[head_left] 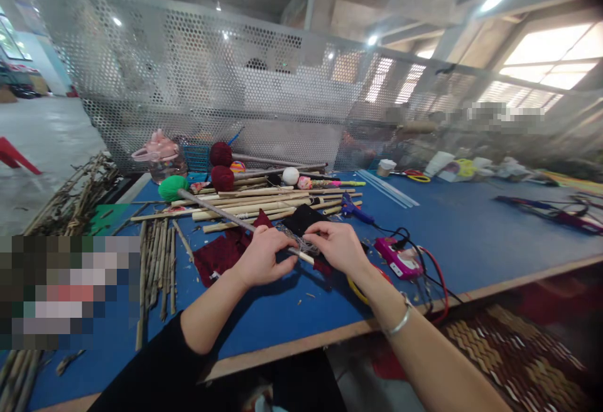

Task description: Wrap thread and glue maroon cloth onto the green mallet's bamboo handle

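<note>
My left hand (267, 255) is closed around a thin stick (219, 212), near its pale bare end. At the stick's far left end is a green ball (173, 188). My right hand (336, 243) is pinched, thumb and fingertips together, just above the pale end. Under its fingertips lies a tangle of thin pale strands (308, 247); whether the fingers hold one is too small to tell. Dark red cloth (211, 256) lies beneath and left of my left hand. A black cloth piece (305, 218) sits just behind the fingers.
Several pale sticks (254, 201) lie behind my hands, with dark red balls (221, 178) beyond. A blue glue gun (357, 208) and a magenta power strip (399, 258) with cables are to the right. Rough twigs (157, 261) lie left. A perforated screen (198, 85) borders the table's back.
</note>
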Demonstrator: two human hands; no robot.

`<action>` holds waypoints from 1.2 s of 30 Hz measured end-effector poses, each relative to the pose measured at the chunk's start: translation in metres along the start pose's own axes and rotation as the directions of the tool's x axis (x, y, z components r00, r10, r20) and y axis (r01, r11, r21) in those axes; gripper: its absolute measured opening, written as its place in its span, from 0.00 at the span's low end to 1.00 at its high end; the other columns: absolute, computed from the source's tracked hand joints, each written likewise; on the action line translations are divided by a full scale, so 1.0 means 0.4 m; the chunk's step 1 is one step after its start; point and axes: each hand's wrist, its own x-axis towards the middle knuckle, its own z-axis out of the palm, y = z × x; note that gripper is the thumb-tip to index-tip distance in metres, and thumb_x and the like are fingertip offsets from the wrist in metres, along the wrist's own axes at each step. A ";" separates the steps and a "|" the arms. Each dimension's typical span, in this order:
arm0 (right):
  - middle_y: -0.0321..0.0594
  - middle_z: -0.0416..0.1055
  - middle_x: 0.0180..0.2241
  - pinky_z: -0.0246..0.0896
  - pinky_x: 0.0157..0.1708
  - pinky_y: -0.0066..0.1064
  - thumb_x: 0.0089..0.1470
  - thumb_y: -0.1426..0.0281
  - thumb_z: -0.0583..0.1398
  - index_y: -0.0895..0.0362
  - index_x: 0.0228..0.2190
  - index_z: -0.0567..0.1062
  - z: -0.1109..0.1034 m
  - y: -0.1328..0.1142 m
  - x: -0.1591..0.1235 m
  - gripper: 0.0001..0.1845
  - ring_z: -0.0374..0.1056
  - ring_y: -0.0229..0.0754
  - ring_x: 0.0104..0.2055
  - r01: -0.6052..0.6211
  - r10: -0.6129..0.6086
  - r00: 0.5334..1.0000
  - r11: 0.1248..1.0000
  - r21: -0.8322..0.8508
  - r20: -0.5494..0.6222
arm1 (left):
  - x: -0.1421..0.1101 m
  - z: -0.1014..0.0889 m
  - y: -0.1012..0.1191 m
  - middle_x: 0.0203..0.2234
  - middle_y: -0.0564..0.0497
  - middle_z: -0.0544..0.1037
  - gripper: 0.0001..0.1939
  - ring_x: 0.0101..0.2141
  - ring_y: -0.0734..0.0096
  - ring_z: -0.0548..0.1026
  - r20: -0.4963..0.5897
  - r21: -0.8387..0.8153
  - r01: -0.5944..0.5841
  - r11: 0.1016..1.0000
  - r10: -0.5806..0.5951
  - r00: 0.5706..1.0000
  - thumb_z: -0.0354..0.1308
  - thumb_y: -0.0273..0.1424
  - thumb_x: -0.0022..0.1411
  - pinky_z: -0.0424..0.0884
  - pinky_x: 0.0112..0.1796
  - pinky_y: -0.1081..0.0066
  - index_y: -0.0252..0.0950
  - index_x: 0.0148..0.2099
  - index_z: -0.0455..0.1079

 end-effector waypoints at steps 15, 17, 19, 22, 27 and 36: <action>0.40 0.75 0.29 0.57 0.31 0.27 0.55 0.69 0.51 0.53 0.35 0.77 0.127 -0.049 -0.184 0.14 0.70 0.40 0.31 0.033 -0.033 0.999 0.997 -0.073 0.009 | 0.010 0.002 -0.029 0.33 0.53 0.76 0.11 0.35 0.71 0.70 -0.039 0.026 0.024 0.999 -0.023 0.999 0.52 0.36 0.56 0.53 0.43 0.64 0.41 0.40 0.70; 0.39 0.74 0.26 0.54 0.28 0.25 0.56 0.70 0.50 0.53 0.33 0.76 0.101 -0.082 -0.186 0.15 0.69 0.37 0.29 0.098 -0.096 0.995 0.973 -0.208 0.022 | 0.009 0.006 -0.030 0.33 0.53 0.76 0.11 0.35 0.71 0.70 -0.009 0.034 0.020 0.999 -0.019 1.000 0.52 0.36 0.57 0.53 0.43 0.65 0.41 0.40 0.70; 0.39 0.73 0.24 0.52 0.28 0.25 0.57 0.70 0.50 0.54 0.31 0.76 0.065 -0.102 -0.168 0.15 0.68 0.36 0.28 0.149 -0.144 0.989 0.946 -0.289 0.039 | 0.008 0.008 -0.029 0.33 0.52 0.76 0.11 0.35 0.71 0.70 0.022 0.045 0.015 0.999 -0.016 1.000 0.51 0.36 0.57 0.54 0.42 0.65 0.40 0.40 0.71; 0.40 0.74 0.26 0.51 0.28 0.25 0.57 0.68 0.50 0.53 0.30 0.77 0.011 -0.103 -0.121 0.15 0.67 0.37 0.29 0.185 -0.184 0.982 0.924 -0.336 0.036 | 0.006 0.003 -0.021 0.32 0.52 0.76 0.11 0.35 0.71 0.70 0.046 0.052 0.001 0.999 -0.004 0.999 0.51 0.36 0.57 0.54 0.41 0.65 0.40 0.40 0.71; 0.37 0.75 0.28 0.53 0.29 0.26 0.52 0.67 0.55 0.52 0.28 0.78 -0.023 -0.056 -0.049 0.11 0.67 0.38 0.30 0.103 -0.106 0.994 0.969 -0.225 -0.005 | 0.001 -0.007 -0.007 0.31 0.52 0.76 0.11 0.34 0.71 0.70 0.021 0.045 0.006 0.999 -0.007 1.000 0.52 0.36 0.55 0.54 0.41 0.65 0.40 0.40 0.70; 0.37 0.74 0.23 0.58 0.24 0.25 0.45 0.62 0.59 0.60 0.28 0.78 0.070 0.058 -0.023 0.15 0.67 0.37 0.23 -0.227 0.169 0.965 0.921 0.318 0.199 | -0.005 -0.002 -0.009 0.30 0.53 0.77 0.10 0.33 0.71 0.70 -0.031 0.033 0.003 0.999 -0.002 1.000 0.53 0.35 0.55 0.54 0.42 0.65 0.41 0.38 0.71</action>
